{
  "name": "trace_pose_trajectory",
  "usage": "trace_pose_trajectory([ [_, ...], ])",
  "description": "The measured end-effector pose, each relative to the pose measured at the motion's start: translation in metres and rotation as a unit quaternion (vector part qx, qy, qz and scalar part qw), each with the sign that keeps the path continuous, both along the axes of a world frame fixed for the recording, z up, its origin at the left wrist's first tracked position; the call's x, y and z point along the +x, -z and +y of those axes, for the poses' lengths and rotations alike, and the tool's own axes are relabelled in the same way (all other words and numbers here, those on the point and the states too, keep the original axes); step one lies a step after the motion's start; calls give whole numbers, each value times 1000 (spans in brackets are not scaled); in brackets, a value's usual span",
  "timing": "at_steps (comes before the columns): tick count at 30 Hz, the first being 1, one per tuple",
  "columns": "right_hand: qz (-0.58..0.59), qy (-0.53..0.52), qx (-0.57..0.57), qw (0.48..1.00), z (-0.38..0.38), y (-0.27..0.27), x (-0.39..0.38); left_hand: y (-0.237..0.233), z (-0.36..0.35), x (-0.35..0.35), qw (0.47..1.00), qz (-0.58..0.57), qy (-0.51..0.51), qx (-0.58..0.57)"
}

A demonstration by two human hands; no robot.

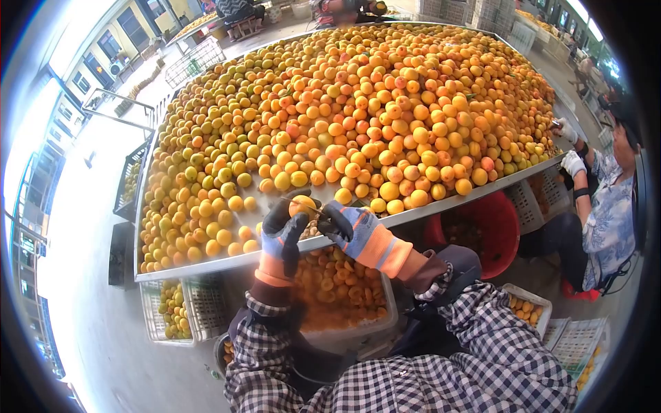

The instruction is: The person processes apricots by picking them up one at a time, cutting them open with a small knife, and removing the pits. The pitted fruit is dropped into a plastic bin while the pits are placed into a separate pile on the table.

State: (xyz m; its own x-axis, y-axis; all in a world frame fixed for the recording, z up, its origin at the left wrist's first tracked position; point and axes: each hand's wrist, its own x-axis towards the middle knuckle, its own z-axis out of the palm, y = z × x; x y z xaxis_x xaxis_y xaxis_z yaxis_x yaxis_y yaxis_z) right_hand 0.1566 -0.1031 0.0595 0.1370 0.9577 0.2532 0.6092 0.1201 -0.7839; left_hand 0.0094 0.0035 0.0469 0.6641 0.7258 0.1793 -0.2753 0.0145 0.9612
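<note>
My left hand [282, 230], in a grey and orange glove with dark fingers, is closed around an apricot [302, 205] just above the near edge of a metal-rimmed table. My right hand [350, 233], gloved alike, is pinched on a slim knife [316, 211] whose thin blade meets the fruit; its handle is hidden in the fingers. Beyond both hands spreads a big heap of orange and yellow-green apricots [372, 103]. Below them, a pale plastic tub [354, 332] holds many split apricots.
The table's raised metal rim [441, 206] runs close beyond my wrists. A red tub [508, 237] stands under the table to the right. A co-worker [609, 199] with white gloves sits at the right edge. White crates [200, 310] with apricots stand at lower left.
</note>
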Motion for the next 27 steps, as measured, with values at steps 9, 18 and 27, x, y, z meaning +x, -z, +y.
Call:
trace_pose_trajectory([
  [9, 56, 1, 36, 998, 14, 23, -17, 4, 5, -1, 996, -15, 41, -72],
  [18, 16, 43, 72, 996, 8, 27, -26, 12, -11, 6, 953, -144, 134, -230],
  [27, 19, 24, 66, 997, 14, 25, -17, 0, 15, -6, 997, 64, 37, -28],
])
